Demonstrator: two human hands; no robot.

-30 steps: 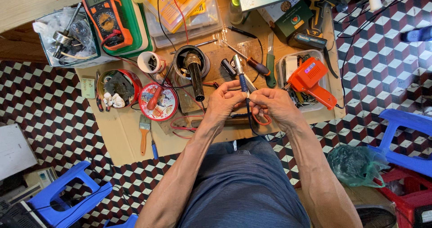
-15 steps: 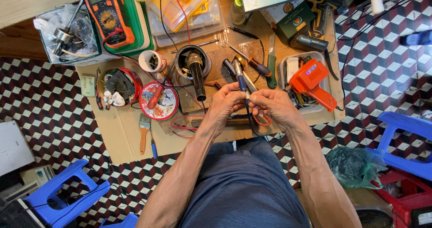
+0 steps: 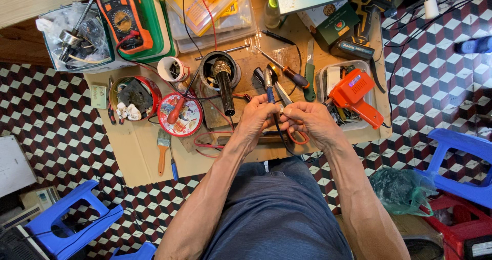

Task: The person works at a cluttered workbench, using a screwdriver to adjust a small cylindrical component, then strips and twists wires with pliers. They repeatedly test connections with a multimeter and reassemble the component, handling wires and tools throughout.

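Observation:
My left hand [image 3: 258,119] and my right hand [image 3: 309,122] meet over the front middle of a low cardboard-covered table [image 3: 133,155]. Their fingertips pinch together on a small pale part [image 3: 282,109]. A blue-handled tool [image 3: 269,92] with a metal head sticks out from between the hands, pointing away from me; the left hand seems to grip it. A thin black wire [image 3: 280,138] and a red loop [image 3: 298,137] hang below the hands. What the palms hide I cannot tell.
An orange soldering gun [image 3: 353,93] lies in a tray at the right. A multimeter [image 3: 123,15], white cup [image 3: 171,68], black round holder [image 3: 221,74], red tin lid [image 3: 179,115] and brush [image 3: 163,151] crowd the table. Blue stools [image 3: 70,225] [image 3: 461,163] flank my legs.
Both hands stay together over the same spot. The fingertips have drawn closer and the blue-handled tool stands a little straighter.

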